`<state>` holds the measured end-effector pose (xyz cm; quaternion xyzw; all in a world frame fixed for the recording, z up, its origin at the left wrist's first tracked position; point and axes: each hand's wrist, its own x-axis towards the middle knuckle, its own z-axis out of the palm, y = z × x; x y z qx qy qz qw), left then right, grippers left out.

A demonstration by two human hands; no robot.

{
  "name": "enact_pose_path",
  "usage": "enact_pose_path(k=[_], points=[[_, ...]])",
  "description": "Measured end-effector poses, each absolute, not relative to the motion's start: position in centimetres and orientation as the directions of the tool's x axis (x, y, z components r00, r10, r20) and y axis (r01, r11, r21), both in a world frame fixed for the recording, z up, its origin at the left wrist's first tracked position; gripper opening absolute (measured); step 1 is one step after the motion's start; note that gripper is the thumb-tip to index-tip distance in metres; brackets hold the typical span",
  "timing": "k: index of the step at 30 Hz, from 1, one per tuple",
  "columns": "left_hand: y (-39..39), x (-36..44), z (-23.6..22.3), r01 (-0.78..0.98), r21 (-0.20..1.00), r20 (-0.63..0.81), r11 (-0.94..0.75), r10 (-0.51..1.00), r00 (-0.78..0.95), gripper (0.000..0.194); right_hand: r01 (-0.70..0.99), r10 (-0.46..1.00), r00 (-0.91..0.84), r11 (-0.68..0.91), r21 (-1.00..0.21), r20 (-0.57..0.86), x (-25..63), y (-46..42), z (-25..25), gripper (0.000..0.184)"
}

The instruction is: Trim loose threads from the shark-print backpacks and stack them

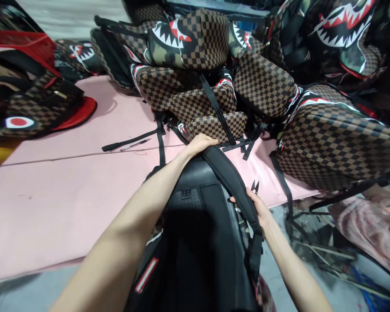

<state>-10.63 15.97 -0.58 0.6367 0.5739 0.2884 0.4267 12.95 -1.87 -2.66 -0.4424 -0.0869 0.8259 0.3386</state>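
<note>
The backpack [211, 242] is at the pink table's [68, 195] near edge. My right hand [259, 208] wraps its shoulder strap [230, 177]; my left hand [199, 144] touches the top, closure unclear. Even tension avoids twists.

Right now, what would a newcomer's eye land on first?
Probably the pile of brown-and-black checkered backpacks with toothy shark mouths, heaped across the far side of the pink table. Next, the black backpack front and centre, the left hand at its top and the right hand holding its padded strap.
</note>
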Motion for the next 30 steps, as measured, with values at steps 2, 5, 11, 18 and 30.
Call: enact_pose_path(k=[2, 5, 11, 18, 30], points=[[15.4, -11.1, -0.3, 0.561, 0.824, -0.026, -0.08, 0.984, 0.178, 0.032, -0.497, 0.611, -0.415, -0.773, -0.394, -0.674, 13.1, -1.8, -2.6, 0.038], [12.5, -12.5, 0.7, 0.686, 0.702, 0.182, -0.191, 0.979, 0.087, 0.04, -0.515, 0.608, -0.451, -0.775, -0.365, -0.653, 13.4, -2.0, -2.7, 0.04], [-5.8, -13.4, 1.1, 0.96, 0.276, 0.285, -0.05, 0.958, -0.032, 0.056, -0.533, 0.574, -0.52, -0.797, -0.286, -0.632, 13.8, -2.3, -3.8, 0.042], [-20.6, -16.4, 0.2, 0.95, 0.233, 0.127, 0.209, 0.962, -0.243, 0.055, -0.528, 0.592, -0.519, -0.789, -0.313, -0.616, 13.9, -2.6, -3.8, 0.04], [-4.5, -27.8, 2.4, 0.208, 0.915, -0.221, 0.345, 0.863, -0.455, 0.035, -0.482, 0.598, -0.364, -0.777, -0.406, -0.714, 13.2, -3.2, -2.7, 0.031]])
